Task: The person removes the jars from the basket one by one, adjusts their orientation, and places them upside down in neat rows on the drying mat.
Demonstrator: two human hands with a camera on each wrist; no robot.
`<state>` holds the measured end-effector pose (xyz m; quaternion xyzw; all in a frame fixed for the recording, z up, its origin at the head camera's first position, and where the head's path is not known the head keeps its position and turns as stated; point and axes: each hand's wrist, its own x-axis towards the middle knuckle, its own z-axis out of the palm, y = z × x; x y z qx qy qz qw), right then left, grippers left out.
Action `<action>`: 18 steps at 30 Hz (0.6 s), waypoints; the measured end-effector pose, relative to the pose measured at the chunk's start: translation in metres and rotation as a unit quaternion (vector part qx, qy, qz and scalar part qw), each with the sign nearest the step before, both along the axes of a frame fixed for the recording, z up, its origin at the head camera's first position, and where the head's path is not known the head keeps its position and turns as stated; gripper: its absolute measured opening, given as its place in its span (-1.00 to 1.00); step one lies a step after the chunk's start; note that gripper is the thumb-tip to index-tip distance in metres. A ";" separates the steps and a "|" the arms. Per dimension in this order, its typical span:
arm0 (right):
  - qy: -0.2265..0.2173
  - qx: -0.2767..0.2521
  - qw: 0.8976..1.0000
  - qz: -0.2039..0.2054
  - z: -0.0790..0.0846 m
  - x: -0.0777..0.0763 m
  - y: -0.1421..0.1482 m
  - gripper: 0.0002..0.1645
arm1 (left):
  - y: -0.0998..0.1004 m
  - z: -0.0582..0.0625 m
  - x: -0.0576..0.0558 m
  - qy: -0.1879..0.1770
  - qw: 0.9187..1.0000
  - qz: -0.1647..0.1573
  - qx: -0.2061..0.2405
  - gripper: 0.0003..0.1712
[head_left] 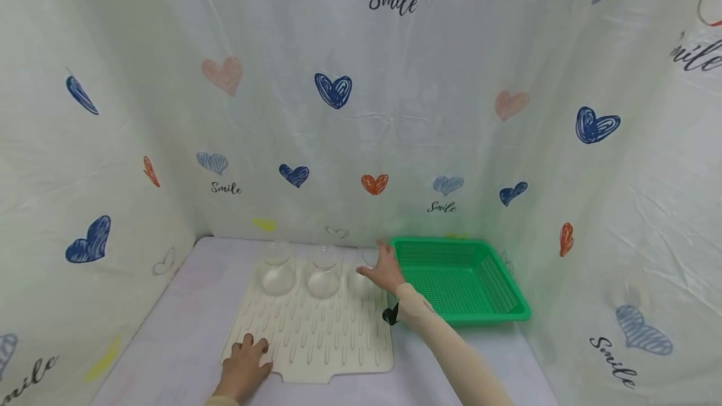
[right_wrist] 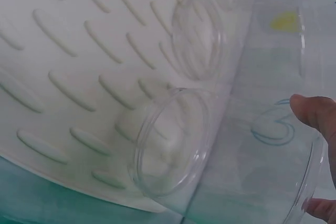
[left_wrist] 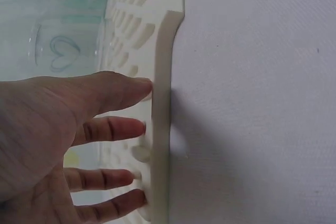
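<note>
My right hand (head_left: 386, 271) reaches over the back right of a cream ridged mat (head_left: 316, 331), thumb and fingers spread at the upper end of a clear cup (right_wrist: 247, 145). In the right wrist view, the thumb shows beside the cup and a fingertip overlaps its top edge. This cup stands on the mat. Two similar cups, a middle clear cup (head_left: 323, 281) and a left clear cup (head_left: 277, 279), stand in a row with it, wider end down. My left hand (head_left: 244, 365) rests with spread fingers on the mat's front left edge, thumb near the rim.
A green plastic basket (head_left: 479, 318) stands at the right, beside the mat, with my right forearm crossing its near left corner. A pale cloth covers the table (head_left: 186, 318). A curtain (head_left: 395, 111) printed with hearts rises behind and at both sides.
</note>
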<state>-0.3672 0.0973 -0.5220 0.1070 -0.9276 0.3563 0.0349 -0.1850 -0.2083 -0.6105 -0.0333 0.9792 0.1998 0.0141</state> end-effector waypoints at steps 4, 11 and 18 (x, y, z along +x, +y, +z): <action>0.001 0.023 1.000 -0.006 -0.016 0.000 -0.003 0.14 | 0.002 0.001 0.000 -0.001 1.000 -0.002 -0.002 -0.68; 0.011 0.030 0.999 -0.005 -0.020 0.003 -0.004 0.15 | 0.003 0.001 0.000 -0.001 1.000 -0.006 0.005 -0.68; 0.004 0.045 0.999 -0.012 -0.024 0.002 -0.003 0.19 | 0.002 0.000 0.000 -0.010 1.000 -0.002 -0.008 -0.65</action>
